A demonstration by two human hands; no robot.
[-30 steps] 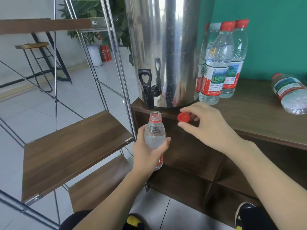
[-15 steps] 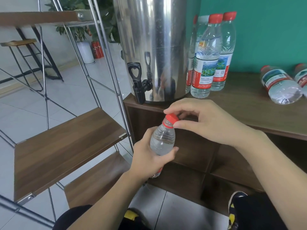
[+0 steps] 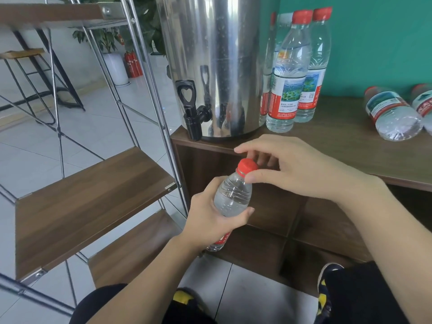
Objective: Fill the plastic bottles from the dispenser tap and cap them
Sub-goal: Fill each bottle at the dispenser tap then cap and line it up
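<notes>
Bottle-filling station: a tall stainless-steel cylindrical dispenser (image 3: 217, 61) stands at the left end of a dark wooden cabinet top (image 3: 339, 148), its black plastic tap (image 3: 190, 108) overhanging the near-left corner. Left of the cabinet is a metal-framed rack with wooden shelves (image 3: 88, 197). Upright clear plastic bottles with red caps (image 3: 292, 73) stand just right of the dispenser, against a green wall. Further right, two more capped bottles (image 3: 392, 113) lie on their sides on the cabinet top. The small clear plastic bottle (image 3: 232, 197) being worked is in mid-air, in front of and below the cabinet edge, tilted slightly right and holding water. Left hand (image 3: 210, 220) is wrapped around its body. Right hand (image 3: 294, 167) pinches its red screw cap (image 3: 247, 165), seated on the neck, between thumb and fingers.
</notes>
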